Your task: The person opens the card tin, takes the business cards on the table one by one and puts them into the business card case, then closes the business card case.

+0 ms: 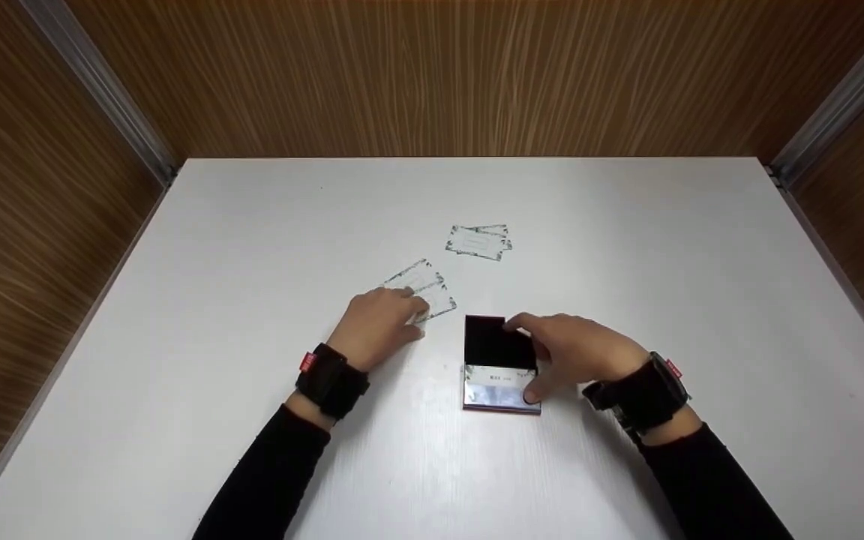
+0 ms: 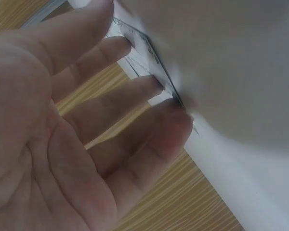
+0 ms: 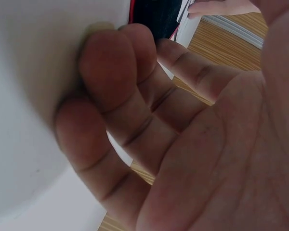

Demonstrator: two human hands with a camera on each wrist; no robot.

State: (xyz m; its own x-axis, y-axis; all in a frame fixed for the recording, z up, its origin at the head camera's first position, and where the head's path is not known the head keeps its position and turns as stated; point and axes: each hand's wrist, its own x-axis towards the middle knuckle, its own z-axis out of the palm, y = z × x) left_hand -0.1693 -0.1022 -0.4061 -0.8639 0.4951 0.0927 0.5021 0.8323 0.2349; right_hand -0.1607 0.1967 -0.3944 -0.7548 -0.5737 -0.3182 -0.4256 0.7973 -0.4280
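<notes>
White table (image 1: 252,247), left hand (image 1: 376,327) fingers flat on cards (image 1: 426,289), right hand (image 1: 576,354) pinching open card case (image 1: 499,365)

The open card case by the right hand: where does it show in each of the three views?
Head: the card case lies centre, slightly low, with the right hand holding its right side.
Left wrist: not in view; only the left hand and cards on the table.
Right wrist: a dark, red-edged sliver at top centre, beyond the fingertips.
Shared landmark: the white table, in all three.
</notes>
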